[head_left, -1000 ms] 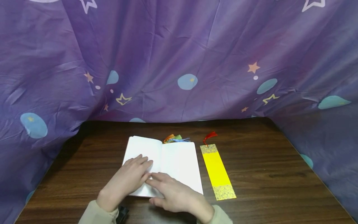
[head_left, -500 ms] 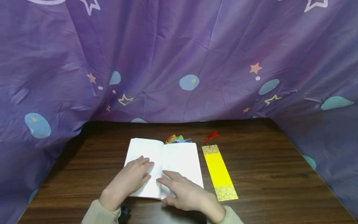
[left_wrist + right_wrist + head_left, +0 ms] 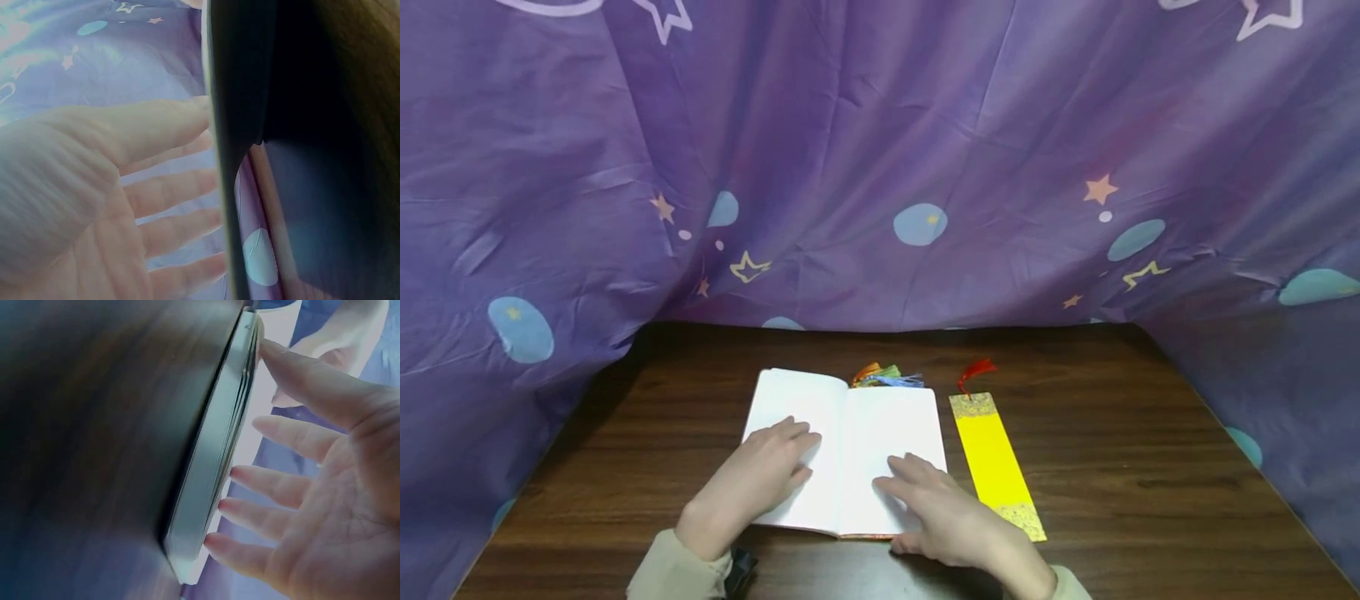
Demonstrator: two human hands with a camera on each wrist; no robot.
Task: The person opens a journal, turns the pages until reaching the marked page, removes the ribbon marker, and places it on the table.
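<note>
Head view first: the left hand point(image 3: 760, 475) lies on the left page of a blank-looking notebook point(image 3: 883, 421), fingers loosely spread, and the right hand point(image 3: 947, 512) is fanned wide at the right page, so neither one's gripping anything. Past both sets of fingertips some tassels point(image 3: 887, 377) stick out at the far edge; no box or tray that I can spot, so the notebook's the closest thing to a container, and whatever the tassels hang from is hidden. Yellow bookmark point(image 3: 996, 458) sits just right of the right hand, probably thin and easy to bend. Left wrist view: thumb and fingers reach the page side, with a dark underside point(image 3: 240, 75) beyond them; too murky for me to tell if it touches the table. Right wrist view: fingers spread, thumb at the near edge of a thick page block point(image 3: 209, 450). I'd guess light overall, floppy leaves that crease easily, so hold it by that thick side, not single sheets.
</note>
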